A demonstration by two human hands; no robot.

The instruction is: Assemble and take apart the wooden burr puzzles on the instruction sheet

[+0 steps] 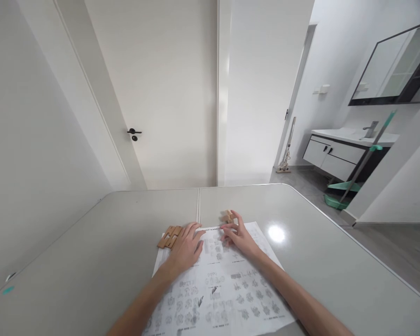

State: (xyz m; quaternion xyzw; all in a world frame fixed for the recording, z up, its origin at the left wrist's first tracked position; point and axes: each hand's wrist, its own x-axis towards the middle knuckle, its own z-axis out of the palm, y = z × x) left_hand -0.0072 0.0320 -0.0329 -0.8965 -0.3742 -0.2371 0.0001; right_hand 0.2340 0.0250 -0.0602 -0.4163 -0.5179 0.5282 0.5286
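Your left hand (186, 246), fingers parted, lies beside the slotted wooden pieces (170, 238); whether your right hand (241, 238) grips the small blocks (227, 217) beyond the printed sheet (227, 279) I can't tell, so press lightly

A home, by its washbasin (346, 134), mirror (385, 70), mop (289, 145) and green dustpan (335, 202)

Around the sheet (227, 270)

It lies on the worktop (91, 261), pieces (168, 237) at its far left corner beside the left hand (186, 247), blocks (227, 217) just beyond its far edge by the right hand (241, 237). Door (168, 93) behind it; vanity (338, 156) behind, far right.
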